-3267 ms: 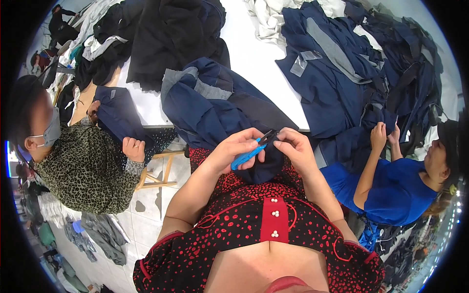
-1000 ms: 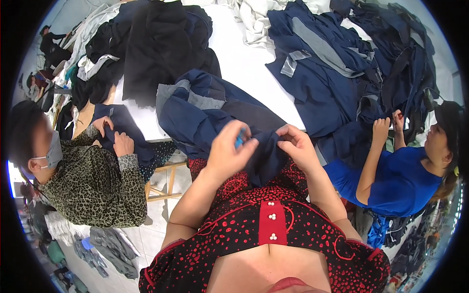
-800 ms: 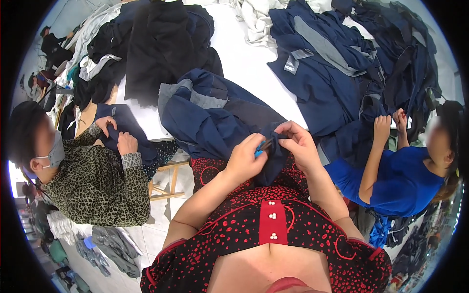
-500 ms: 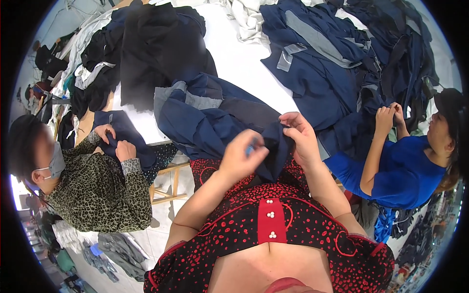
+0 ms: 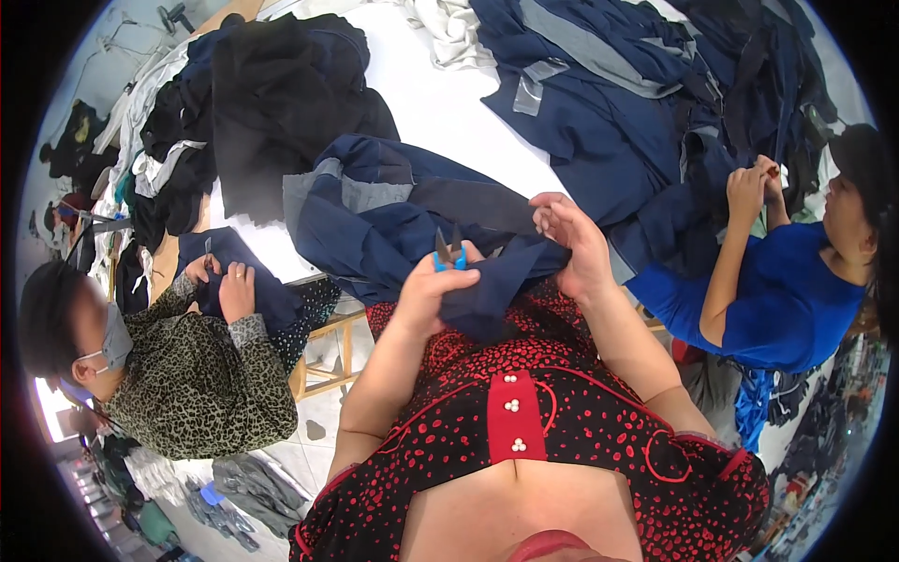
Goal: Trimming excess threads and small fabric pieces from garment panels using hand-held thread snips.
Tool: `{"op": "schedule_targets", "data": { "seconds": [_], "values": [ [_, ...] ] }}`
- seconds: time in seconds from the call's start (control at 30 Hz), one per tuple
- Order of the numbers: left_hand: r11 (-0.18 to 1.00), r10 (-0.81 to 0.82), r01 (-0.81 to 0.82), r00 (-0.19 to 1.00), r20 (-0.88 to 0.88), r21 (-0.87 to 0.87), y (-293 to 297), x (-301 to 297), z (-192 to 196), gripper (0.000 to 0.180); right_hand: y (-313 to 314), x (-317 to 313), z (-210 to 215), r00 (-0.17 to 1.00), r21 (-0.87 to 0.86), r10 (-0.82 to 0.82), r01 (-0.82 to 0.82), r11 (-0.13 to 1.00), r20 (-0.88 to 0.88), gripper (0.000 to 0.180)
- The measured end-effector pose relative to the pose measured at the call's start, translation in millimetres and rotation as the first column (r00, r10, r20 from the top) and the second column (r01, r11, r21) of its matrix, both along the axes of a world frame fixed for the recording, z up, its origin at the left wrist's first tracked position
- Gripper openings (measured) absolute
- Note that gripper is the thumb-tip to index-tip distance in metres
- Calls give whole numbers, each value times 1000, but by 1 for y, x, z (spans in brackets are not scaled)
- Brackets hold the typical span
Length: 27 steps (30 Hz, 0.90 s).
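Observation:
A navy garment (image 5: 365, 234) with dark and grey panels lies over the table's near edge and hangs down in front of me. My left hand (image 5: 429, 295) is closed around small blue-handled thread snips (image 5: 448, 255), whose dark blades point away from me and stand apart. Its fingers are also against the loose navy cloth (image 5: 492, 295). On the other side of that cloth, my right hand (image 5: 582, 248) has its edge held at the thumb and palm, with the fingertips curled above it. What lies under those fingers is hidden.
A white table (image 5: 426, 94) bears a black cloth pile (image 5: 290, 112), navy garments (image 5: 599, 122) and white cloth (image 5: 445, 33). At left a masked person in a leopard-print top (image 5: 201, 384) handles navy cloth; at right another in blue (image 5: 787, 290) works with raised hands.
The snips have turned into plain view in my left hand, which has moved slightly left and down. The cloth between my hands now spreads wider and flatter.

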State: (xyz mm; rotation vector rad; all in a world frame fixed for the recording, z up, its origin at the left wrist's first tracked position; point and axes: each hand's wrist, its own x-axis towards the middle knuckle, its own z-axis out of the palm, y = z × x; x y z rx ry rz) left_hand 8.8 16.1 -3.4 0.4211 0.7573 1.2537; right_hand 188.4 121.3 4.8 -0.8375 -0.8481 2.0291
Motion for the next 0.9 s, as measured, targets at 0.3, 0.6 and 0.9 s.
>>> {"op": "schedule_targets", "data": {
  "seconds": [0.3, 0.6, 0.9],
  "values": [
    [991, -52, 94, 933, -356, 100, 23, 2, 12, 35, -6, -4, 13, 989, -34, 100, -104, 994, -105, 27],
    [980, -172, 197, 854, -491, 0, 24, 24, 0, 24, -9, 1, 10, 999, 91, 47, -45, 995, -27, 25],
    [993, -97, 91, 992, -79, -78, 19, 8, 11, 15, -6, 9, 7, 911, 239, 381, -410, 880, 161, 24]
  ]
}}
